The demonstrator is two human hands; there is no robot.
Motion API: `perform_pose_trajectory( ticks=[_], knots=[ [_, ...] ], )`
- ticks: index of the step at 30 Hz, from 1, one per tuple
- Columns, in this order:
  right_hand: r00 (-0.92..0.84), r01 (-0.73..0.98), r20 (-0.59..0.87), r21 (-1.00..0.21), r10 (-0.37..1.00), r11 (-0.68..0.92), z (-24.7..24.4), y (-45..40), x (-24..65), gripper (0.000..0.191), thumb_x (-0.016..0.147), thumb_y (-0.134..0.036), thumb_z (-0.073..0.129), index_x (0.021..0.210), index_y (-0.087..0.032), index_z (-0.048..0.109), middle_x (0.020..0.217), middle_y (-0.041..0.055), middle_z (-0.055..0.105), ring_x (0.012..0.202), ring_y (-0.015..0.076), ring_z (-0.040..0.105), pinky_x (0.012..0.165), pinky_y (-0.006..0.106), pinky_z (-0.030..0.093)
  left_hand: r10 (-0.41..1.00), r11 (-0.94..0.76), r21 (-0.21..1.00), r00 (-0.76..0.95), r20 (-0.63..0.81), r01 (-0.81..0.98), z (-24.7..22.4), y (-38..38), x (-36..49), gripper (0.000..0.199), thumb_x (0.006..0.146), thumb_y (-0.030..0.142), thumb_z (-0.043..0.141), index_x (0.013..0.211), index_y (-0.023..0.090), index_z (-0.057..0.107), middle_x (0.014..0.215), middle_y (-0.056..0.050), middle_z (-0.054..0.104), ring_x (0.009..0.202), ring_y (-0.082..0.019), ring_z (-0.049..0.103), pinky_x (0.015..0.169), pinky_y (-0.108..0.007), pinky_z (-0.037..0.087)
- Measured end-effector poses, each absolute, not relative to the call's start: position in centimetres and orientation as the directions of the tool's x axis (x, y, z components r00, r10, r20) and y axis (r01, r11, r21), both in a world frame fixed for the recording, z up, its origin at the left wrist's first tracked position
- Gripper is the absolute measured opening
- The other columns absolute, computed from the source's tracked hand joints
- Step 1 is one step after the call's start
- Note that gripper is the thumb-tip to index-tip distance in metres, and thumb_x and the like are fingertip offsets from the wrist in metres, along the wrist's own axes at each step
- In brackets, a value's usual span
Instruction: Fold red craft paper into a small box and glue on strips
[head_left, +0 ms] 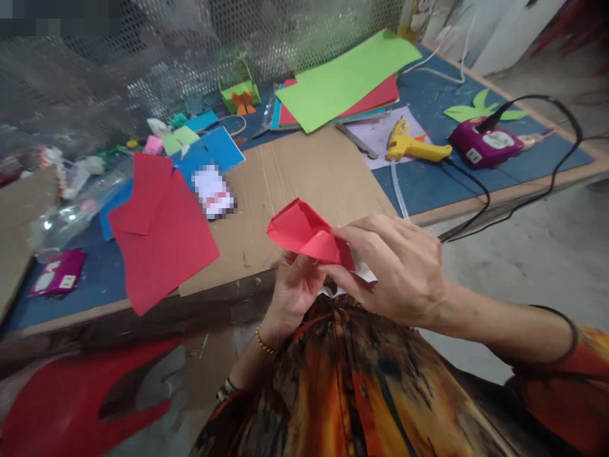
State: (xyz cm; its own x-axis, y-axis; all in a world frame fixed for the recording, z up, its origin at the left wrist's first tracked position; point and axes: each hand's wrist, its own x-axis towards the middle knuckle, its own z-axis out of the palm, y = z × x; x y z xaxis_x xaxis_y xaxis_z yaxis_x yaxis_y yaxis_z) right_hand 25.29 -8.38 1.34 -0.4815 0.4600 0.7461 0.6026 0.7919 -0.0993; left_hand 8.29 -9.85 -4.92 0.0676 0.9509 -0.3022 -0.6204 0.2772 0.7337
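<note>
A folded piece of red paper (299, 230) is held in front of my body, just over the table's front edge. From below, my left hand (299, 289) pinches its lower side between thumb and fingers. My right hand (397, 266) grips the paper's right end, thumb below and fingers above. A bit of white material (365, 273) shows beneath the right fingers; what it is cannot be made out. Beyond the hands lies a brown cardboard sheet (314, 168).
Red sheets (166, 247) lie at the left, beside a blurred white item (213, 192). A yellow glue gun (419, 145), a purple power socket (490, 143) and looping black cables are at the right. Green sheets (347, 79) lie at the back.
</note>
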Motion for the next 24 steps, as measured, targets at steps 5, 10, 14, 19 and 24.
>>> perform_pose_trajectory(
  ticks=[5, 10, 14, 19, 24],
  knots=[
    [-0.528, 0.525, 0.739, -0.103, 0.418, 0.845, 1.1, -7.9, 24.5, 0.017, 0.104, -0.022, 0.061, 0.113, -0.011, 0.069, 0.095, 0.0111, 0.079, 0.078, 0.0208, 0.071, 0.065, 0.035, 0.049, 0.985, 0.173, 0.889, 0.097, -0.145, -0.423, -5.5, -10.1, 8.0, 0.072, 0.053, 0.077, 0.096, 0.109, 0.035, 0.077, 0.128, 0.002, 0.078, 0.136, -0.034, 0.066, 0.116, -0.048, 0.056],
    [-0.602, 0.443, 0.693, -0.125, 0.398, 0.888, 1.0, -7.7, 25.4, 0.016, 0.106, -0.016, 0.055, 0.113, -0.013, 0.07, 0.091, 0.0075, 0.079, 0.076, 0.0175, 0.066, 0.065, 0.034, 0.041, 0.978, 0.185, 0.92, 0.154, -0.14, -0.344, -4.7, -11.1, 6.8, 0.061, 0.073, 0.056, 0.096, 0.124, 0.032, 0.074, 0.126, -0.003, 0.077, 0.13, -0.032, 0.069, 0.115, -0.048, 0.056],
    [-0.625, 0.473, 0.689, -0.04, 0.367, 0.88, 0.3, -7.5, 26.6, 0.016, 0.106, -0.017, 0.056, 0.116, -0.015, 0.068, 0.087, 0.0056, 0.077, 0.074, 0.0169, 0.061, 0.065, 0.034, 0.036, 0.995, 0.03, 0.985, 0.1, -0.013, -0.17, -2.9, -11.4, 4.5, 0.075, 0.081, 0.048, 0.093, 0.148, 0.035, 0.062, 0.148, -0.008, 0.066, 0.127, -0.027, 0.068, 0.105, -0.037, 0.06],
    [-0.643, 0.481, 0.71, 0.081, 0.289, 0.873, -0.8, -8.5, 27.5, 0.023, 0.106, -0.019, 0.052, 0.124, -0.014, 0.066, 0.084, 0.0048, 0.073, 0.074, 0.0181, 0.058, 0.064, 0.037, 0.032, 0.925, -0.378, 0.78, 0.172, 0.339, 0.498, -0.3, -12.3, 2.0, 0.067, 0.089, 0.027, 0.084, 0.151, 0.039, 0.061, 0.163, -0.009, 0.05, 0.094, -0.014, 0.07, 0.088, -0.029, 0.061],
    [-0.726, 0.427, 0.665, 0.236, 0.175, 0.873, -0.3, -9.2, 27.9, 0.025, 0.102, -0.016, 0.054, 0.118, -0.014, 0.073, 0.084, 0.0047, 0.073, 0.074, 0.018, 0.057, 0.062, 0.038, 0.032, 0.804, -0.578, 0.469, 0.371, 0.464, 0.668, 0.7, -11.8, 2.6, 0.035, 0.096, 0.026, 0.075, 0.13, 0.03, 0.074, 0.138, -0.01, 0.058, 0.074, -0.009, 0.062, 0.075, -0.03, 0.06]
  ],
)
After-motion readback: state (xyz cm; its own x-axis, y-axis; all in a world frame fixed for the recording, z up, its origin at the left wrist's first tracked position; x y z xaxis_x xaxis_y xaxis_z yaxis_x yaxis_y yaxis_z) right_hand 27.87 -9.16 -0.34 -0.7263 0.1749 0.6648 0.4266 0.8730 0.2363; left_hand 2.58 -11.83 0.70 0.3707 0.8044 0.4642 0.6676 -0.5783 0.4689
